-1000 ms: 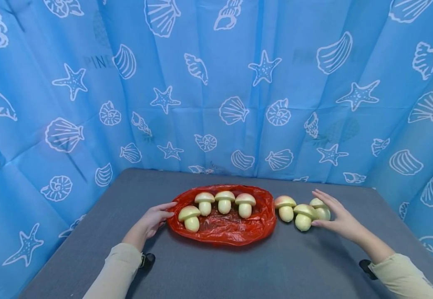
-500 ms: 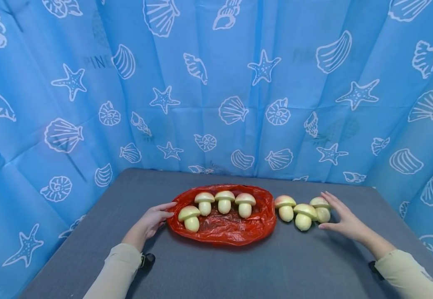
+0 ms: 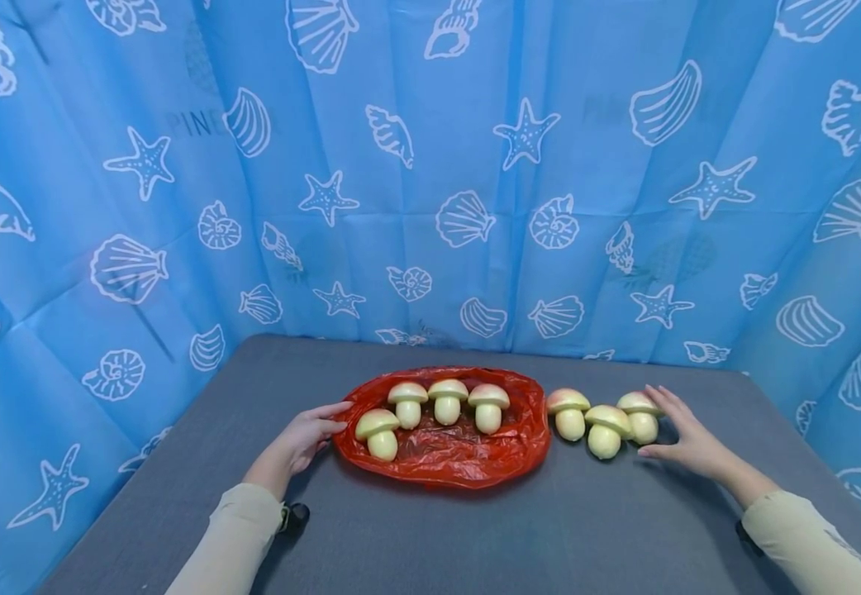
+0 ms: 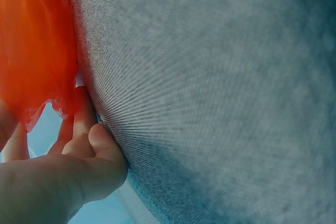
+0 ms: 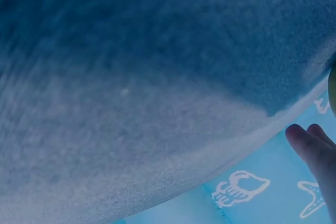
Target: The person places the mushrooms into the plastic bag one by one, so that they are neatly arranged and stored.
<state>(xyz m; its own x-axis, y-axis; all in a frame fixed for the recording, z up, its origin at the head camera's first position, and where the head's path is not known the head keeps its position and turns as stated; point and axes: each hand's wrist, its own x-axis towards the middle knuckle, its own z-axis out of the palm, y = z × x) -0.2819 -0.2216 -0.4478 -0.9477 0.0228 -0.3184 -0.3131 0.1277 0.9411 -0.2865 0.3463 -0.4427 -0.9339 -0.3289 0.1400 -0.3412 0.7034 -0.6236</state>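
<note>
A red plastic bag lies spread on the grey table, its rim rolled out in an oval. Several pale yellow-green toy-like mushrooms stand in its back and left part. My left hand touches the bag's left end; in the left wrist view its fingers reach behind the hanging red plastic. Right of the bag stand a pink-tinged mushroom, a second mushroom and a third mushroom. My right hand is spread in a C beside the third one; whether it touches is unclear.
The grey cloth-covered table reaches back to a blue curtain printed with shells and starfish. In the right wrist view mostly table surface shows, with fingertips and a sliver of mushroom at the right edge.
My right hand has drawn back slightly to the right, its thumb and fingers leaving the third mushroom more exposed. My left hand and the bag have not visibly moved.
</note>
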